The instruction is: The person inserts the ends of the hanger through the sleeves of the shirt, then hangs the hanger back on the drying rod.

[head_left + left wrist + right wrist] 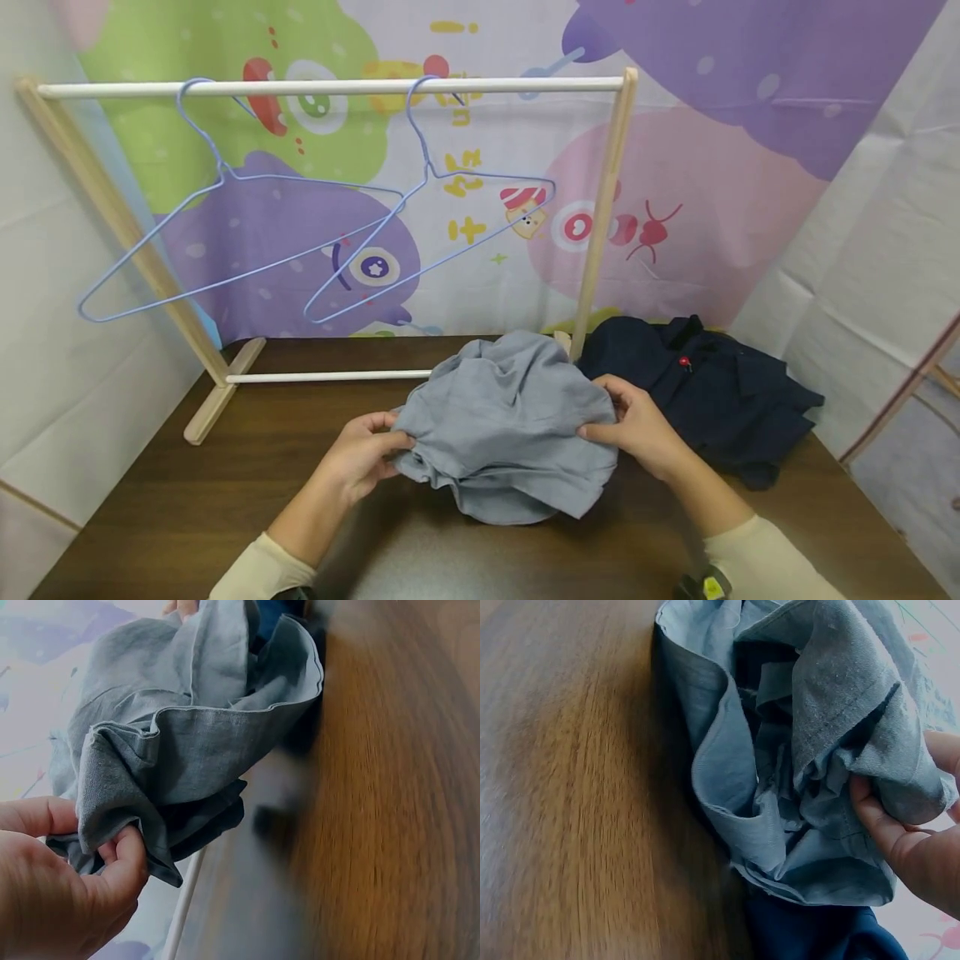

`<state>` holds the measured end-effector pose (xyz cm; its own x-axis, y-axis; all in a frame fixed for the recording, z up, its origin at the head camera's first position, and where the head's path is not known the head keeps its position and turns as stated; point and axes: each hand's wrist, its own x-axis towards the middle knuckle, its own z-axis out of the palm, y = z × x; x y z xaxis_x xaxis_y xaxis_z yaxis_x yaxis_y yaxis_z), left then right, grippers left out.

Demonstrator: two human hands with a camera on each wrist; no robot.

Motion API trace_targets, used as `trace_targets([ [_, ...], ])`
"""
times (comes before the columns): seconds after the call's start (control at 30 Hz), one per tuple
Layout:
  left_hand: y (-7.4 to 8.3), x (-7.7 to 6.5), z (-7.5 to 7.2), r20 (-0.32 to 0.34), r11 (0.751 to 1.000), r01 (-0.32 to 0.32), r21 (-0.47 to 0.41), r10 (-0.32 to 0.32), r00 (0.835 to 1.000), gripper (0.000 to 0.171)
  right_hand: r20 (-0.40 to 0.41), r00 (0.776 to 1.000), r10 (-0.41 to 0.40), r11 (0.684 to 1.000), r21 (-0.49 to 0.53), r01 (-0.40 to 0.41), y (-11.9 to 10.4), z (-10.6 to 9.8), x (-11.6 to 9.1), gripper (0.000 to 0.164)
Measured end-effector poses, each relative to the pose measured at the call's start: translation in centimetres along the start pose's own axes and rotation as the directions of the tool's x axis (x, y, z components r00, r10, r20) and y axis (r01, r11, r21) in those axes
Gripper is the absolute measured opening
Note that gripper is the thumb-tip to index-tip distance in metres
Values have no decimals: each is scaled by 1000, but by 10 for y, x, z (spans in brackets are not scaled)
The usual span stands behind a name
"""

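Observation:
A crumpled grey cloth garment (517,425) is held up just over the table between both hands. My left hand (363,454) pinches its left edge between thumb and fingers, and in the left wrist view the fabric (202,750) folds over the fingertips. On the opposite side my right hand (637,425) pinches the garment's right edge. The right wrist view shows the open hem and inner folds of the cloth (727,765) hanging loosely. Its exact kind cannot be made out from the bunched shape.
A wooden rack (600,208) with a white rail (322,87) stands behind. Two blue wire hangers, a left one (150,237) and a right one (367,242), hang from the rail. A dark navy garment (697,400) lies heaped at the right on the brown table (187,500).

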<state>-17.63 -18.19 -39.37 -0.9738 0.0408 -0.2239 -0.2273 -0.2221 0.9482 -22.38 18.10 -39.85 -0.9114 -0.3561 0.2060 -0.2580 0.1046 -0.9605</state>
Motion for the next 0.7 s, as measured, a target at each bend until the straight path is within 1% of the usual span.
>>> trace_targets([
  [0.1, -1, 2, -6, -4, 1000, -1, 12, 1, 1000, 20, 11, 1000, -6, 1000, 4, 6, 4, 5, 6, 45],
  [0.2, -3, 5, -10, -24, 1000, 3, 26, -3, 1000, 19, 19, 1000, -4, 1000, 4, 4, 8, 9, 12, 45],
  [0.3, -6, 8, -13, -41, 999, 9, 45, -8, 999, 18, 25, 1000, 11, 1000, 1, -11, 13, 12, 15, 46],
  [0.47, -12, 13, -16, -75, 995, 16, 98, -9, 997, 17, 20, 999, 31, 999, -19, -30, 18, 14, 19, 47],
  [0.6, -17, 17, -17, -94, 989, 23, 146, -9, 995, 16, 13, 1000, 26, 999, -44, -26, 22, 14, 21, 47],
  [0.7, -21, 20, -17, -102, 985, 35, 168, -17, 995, 18, 6, 1000, 20, 997, -81, -20, 24, 15, 22, 46],
])
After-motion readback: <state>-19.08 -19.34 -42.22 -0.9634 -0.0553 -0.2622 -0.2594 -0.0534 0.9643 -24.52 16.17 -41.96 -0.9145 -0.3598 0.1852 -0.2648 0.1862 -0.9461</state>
